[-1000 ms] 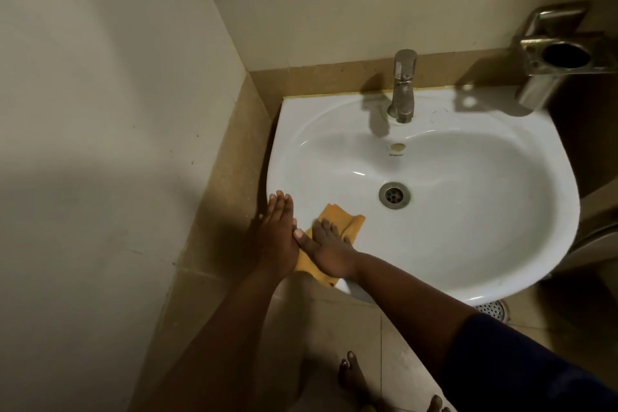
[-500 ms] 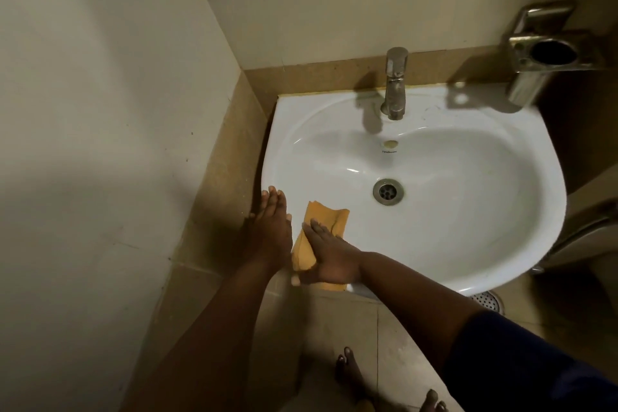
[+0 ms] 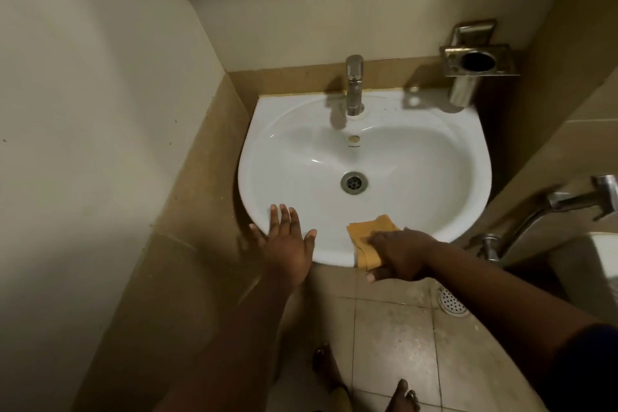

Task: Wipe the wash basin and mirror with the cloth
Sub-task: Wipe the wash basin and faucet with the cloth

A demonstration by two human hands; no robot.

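Note:
A white wash basin hangs on the back wall with a steel tap at its rear and a drain in the bowl. An orange cloth lies folded over the basin's front rim. My right hand holds the cloth against that rim, thumb under the edge. My left hand rests flat with spread fingers on the front left rim, apart from the cloth. The mirror is out of view.
A steel tumbler holder is fixed to the wall at the back right. A hand sprayer and valve stick out at the right. A floor drain sits in the tiled floor. My bare feet stand below the basin.
My right hand has slid the cloth to the right along the front rim, away from my left hand. The left hand's fingers have spread. The view has tilted up and widened.

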